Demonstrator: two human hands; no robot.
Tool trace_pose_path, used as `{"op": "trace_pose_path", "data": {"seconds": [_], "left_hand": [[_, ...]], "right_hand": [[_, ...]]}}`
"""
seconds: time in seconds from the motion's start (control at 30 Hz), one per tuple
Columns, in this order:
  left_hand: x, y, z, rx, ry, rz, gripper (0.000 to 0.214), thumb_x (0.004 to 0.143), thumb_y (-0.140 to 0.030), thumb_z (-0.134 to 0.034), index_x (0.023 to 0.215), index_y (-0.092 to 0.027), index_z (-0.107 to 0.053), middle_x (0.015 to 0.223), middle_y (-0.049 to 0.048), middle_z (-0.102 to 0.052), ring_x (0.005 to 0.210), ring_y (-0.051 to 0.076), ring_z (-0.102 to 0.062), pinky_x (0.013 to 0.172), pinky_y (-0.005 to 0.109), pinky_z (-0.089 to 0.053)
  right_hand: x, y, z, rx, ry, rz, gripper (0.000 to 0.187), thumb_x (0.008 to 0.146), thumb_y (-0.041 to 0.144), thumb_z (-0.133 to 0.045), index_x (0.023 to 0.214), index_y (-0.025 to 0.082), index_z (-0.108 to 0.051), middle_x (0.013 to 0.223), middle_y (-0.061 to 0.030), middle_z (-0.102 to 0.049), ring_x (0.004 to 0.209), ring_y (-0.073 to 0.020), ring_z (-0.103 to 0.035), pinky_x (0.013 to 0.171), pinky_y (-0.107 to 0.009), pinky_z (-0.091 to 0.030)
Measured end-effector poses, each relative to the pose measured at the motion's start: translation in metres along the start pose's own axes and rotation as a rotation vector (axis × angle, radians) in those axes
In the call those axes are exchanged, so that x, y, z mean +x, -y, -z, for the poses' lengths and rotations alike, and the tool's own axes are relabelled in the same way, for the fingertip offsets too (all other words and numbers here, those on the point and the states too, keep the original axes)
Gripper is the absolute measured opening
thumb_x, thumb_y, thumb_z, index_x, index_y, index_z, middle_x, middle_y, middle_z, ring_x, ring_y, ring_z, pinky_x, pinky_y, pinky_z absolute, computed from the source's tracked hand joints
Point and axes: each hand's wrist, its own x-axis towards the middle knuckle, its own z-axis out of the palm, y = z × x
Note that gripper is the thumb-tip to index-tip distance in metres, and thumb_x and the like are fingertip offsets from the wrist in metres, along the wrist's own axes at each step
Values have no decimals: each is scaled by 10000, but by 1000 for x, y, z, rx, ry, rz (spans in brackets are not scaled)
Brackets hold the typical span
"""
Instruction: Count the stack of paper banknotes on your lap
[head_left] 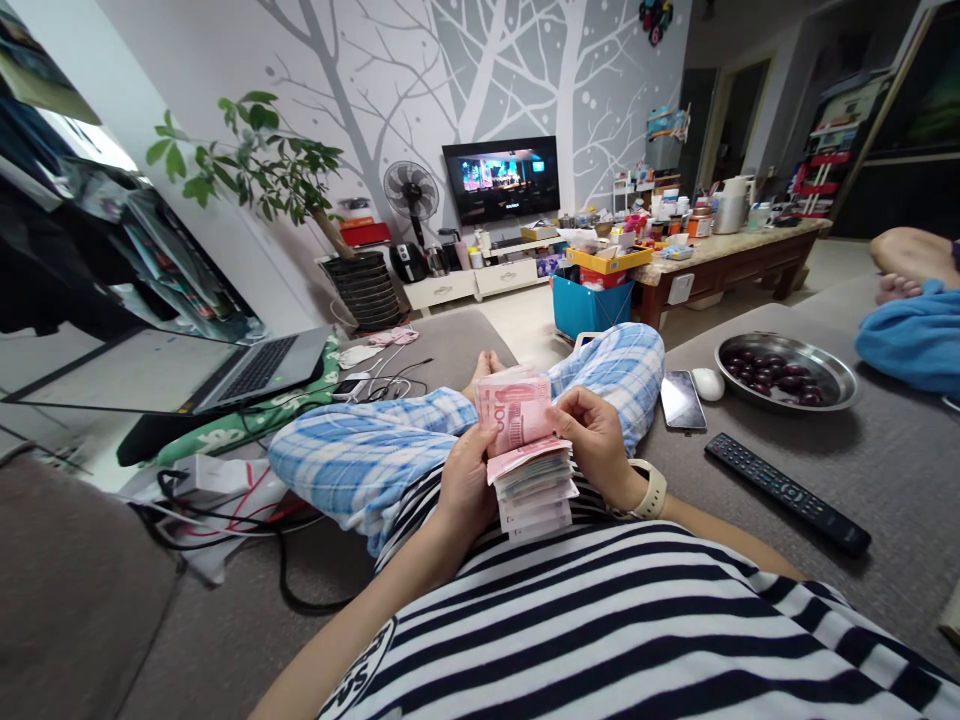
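A thick stack of banknotes (534,478) is held over my lap, folded so that one part stands up and the other hangs toward my striped shirt. The upright part shows pink notes marked 100. My left hand (466,478) is closed around the stack's left side, its thumb on the front. At the right edge, my right hand (596,438) pinches the pink notes between thumb and fingers. A pale watch (651,490) sits on my right wrist. The fingers behind the notes are hidden.
Right of my crossed legs lie a phone (683,400), a white mouse (708,384), a remote control (786,492) and a metal bowl (846,388) of dark round fruit. Another person's knee and hand (897,288) are at far right. An open laptop (259,368) and cables stand left.
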Motion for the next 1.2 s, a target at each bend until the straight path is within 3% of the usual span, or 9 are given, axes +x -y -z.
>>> {"op": "trace_pose_path", "data": {"seconds": [0.23, 0.47, 0.57, 0.77, 0.93, 1.2], "left_hand": [[3, 8, 5, -135, 124, 58, 250, 576, -317, -793, 757, -177, -692, 688, 15, -696, 656, 203, -625, 674, 318, -497], [1, 7, 6, -142, 139, 71, 248, 571, -304, -816, 724, -182, -664, 574, -30, -605, 543, 144, -537, 592, 271, -441], [1, 8, 6, -115, 123, 60, 207, 606, -312, -794, 724, -188, -678, 594, -23, -611, 540, 147, -523, 562, 269, -418], [-3, 0, 0, -13, 4, -16, 170, 681, -333, -721, 593, -200, -660, 618, 4, -653, 652, 190, -565, 671, 304, -495], [-5, -4, 0, 55, 0, -51, 114, 664, -282, -690, 585, -201, -676, 628, 31, -680, 707, 222, -583, 699, 322, -511], [2, 9, 8, 138, -16, -89, 114, 624, -252, -638, 642, -164, -708, 724, 39, -715, 755, 218, -602, 713, 311, -506]], "right_hand": [[4, -2, 0, -3, -22, -44, 396, 829, 521, -687, 657, 212, -508, 593, 52, -433, 565, -114, -355, 534, -264, -312], [4, 0, -2, 1, -8, -62, 390, 845, 501, -654, 635, 215, -494, 589, 47, -448, 564, -117, -375, 542, -266, -332], [4, 0, -2, 3, -10, -74, 368, 841, 474, -655, 632, 211, -505, 585, 47, -456, 560, -115, -381, 537, -264, -328], [1, 1, -1, -5, 5, -22, 339, 861, 443, -642, 645, 211, -522, 604, 41, -467, 585, -124, -401, 560, -268, -348], [-2, 3, -1, -25, 33, 57, 291, 876, 416, -629, 679, 210, -571, 622, 32, -499, 607, -135, -425, 582, -274, -368], [-2, 4, -1, -3, 43, 54, 302, 875, 457, -635, 712, 207, -585, 634, 29, -526, 610, -135, -443, 575, -271, -376]]}}
